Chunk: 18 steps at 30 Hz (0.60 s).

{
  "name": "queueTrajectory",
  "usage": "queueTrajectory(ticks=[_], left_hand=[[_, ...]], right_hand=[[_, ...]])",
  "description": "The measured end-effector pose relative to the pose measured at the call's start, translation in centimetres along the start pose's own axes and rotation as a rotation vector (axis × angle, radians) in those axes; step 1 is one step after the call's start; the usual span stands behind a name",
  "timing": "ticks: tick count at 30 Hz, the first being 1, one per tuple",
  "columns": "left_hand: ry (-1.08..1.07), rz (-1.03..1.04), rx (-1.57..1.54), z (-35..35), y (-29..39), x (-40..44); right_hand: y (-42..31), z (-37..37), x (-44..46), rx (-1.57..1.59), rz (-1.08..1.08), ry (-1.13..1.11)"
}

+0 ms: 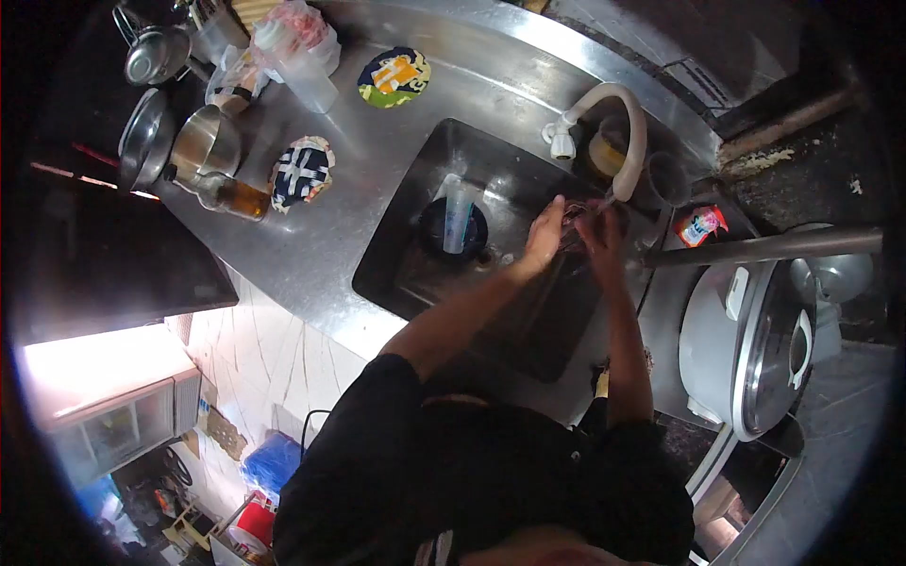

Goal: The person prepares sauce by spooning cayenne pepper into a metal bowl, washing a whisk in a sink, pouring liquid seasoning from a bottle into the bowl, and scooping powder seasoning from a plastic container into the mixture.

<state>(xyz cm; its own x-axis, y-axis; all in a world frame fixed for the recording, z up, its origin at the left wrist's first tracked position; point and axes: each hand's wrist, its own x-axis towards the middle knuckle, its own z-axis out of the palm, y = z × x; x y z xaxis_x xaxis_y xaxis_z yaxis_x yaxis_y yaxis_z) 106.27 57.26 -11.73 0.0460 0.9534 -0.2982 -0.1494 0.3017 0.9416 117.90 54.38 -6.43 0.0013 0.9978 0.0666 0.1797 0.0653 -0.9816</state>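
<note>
Both of my hands are close together over the right part of the dark sink, beneath the white curved faucet. My left hand is on the left side, its fingers pointing away and curving round a small, shiny, see-through or wiry thing that I cannot make out. My right hand is bent over the same thing from the right, fingers curled close under the spout. In the left part of the sink, a clear plastic cup lies in a dark round bowl.
Left on the steel counter are two patterned cloth pads, a brown bottle, metal bowls and a plastic bag. Right of the sink are a red Surf packet, a metal pipe and a big white lidded pot.
</note>
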Motion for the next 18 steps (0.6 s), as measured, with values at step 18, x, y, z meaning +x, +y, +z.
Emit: queueTrajectory(ticks=[18], left_hand=[[-0.564,-0.213,-0.091,-4.8,-5.5,2.1]], right_hand=[[3.0,-5.6,1.1,-0.187,-0.222,-0.03]])
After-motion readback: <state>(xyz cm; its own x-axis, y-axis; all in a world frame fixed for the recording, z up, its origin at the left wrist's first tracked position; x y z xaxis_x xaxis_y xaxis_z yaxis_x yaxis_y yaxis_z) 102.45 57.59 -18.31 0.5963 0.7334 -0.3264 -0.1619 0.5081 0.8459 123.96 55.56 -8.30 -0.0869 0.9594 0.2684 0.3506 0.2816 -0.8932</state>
